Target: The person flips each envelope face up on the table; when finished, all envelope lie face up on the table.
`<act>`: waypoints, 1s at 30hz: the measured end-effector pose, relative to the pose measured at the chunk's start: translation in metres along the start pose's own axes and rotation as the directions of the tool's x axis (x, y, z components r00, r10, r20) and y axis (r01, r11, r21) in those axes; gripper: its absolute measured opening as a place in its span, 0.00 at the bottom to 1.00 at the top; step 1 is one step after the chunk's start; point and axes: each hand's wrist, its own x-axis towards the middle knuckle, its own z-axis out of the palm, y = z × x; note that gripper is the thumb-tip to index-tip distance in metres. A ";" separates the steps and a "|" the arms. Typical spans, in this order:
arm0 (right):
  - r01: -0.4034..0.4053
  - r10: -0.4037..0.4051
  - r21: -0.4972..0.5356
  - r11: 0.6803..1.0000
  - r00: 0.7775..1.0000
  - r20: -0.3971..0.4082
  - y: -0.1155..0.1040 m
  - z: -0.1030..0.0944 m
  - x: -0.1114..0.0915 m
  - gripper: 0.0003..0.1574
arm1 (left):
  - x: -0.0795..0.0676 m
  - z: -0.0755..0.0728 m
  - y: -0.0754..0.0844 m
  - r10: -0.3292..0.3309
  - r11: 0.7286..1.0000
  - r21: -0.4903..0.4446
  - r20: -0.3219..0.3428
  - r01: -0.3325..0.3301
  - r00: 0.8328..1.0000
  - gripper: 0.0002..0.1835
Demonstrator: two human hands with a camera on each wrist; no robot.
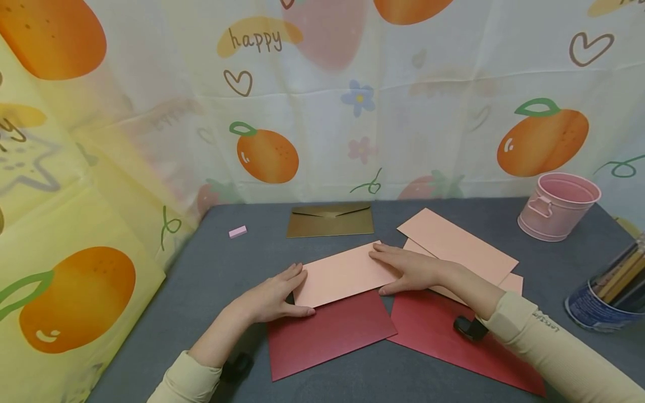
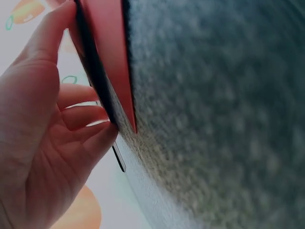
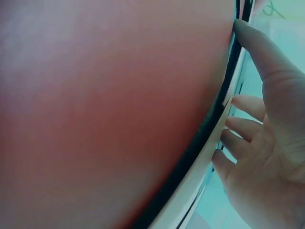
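Note:
A flat pale pink paper rectangle (image 1: 347, 274), no flap showing, lies slanted over the upper edge of a dark red one (image 1: 327, 338). My left hand (image 1: 272, 294) rests at its left end, fingers near the top corner and thumb at the lower edge. At the right end, my right hand (image 1: 410, 266) touches the top corner with extended fingers, its thumb by the lower corner. The left wrist view shows the left fingertips (image 2: 107, 121) against a thin dark edge. Slightly bent right fingers (image 3: 238, 126) meet a pale edge in the right wrist view.
Two more pale pink pieces (image 1: 456, 240) overlap under the right forearm, above a second red piece (image 1: 468, 341). A gold envelope (image 1: 330, 224) lies at the back beside a small pink block (image 1: 238, 232). A pink bucket (image 1: 551, 215) and a blue pencil tin (image 1: 599, 308) stand right.

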 end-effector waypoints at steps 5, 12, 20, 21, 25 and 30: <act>0.036 -0.037 -0.036 0.999 0.999 -0.029 -0.001 0.001 0.001 0.50 | -0.002 -0.003 0.001 0.022 0.999 0.043 -0.004 -0.022 1.000 0.46; 0.077 -0.084 -0.086 0.993 0.993 -0.082 -0.004 0.001 0.003 0.42 | -0.008 -0.007 0.000 0.073 0.995 0.066 -0.041 -0.070 0.997 0.38; 0.104 -0.122 -0.136 0.985 0.984 -0.130 -0.007 0.000 0.003 0.35 | -0.014 -0.009 -0.006 0.209 0.975 0.106 -0.136 -0.196 0.968 0.30; 0.107 -0.127 -0.144 0.984 0.983 -0.137 -0.007 0.000 0.003 0.35 | -0.014 -0.009 -0.007 0.230 0.970 0.112 -0.155 -0.214 0.961 0.29; 0.115 -0.144 -0.175 0.978 0.976 -0.162 -0.007 0.000 0.004 0.31 | -0.016 -0.009 -0.011 0.320 0.946 0.129 -0.240 -0.296 0.917 0.23; 0.123 -0.171 -0.221 0.968 0.962 -0.212 -0.009 -0.001 0.004 0.27 | -0.016 -0.008 -0.016 0.432 0.902 0.178 -0.350 -0.394 0.831 0.14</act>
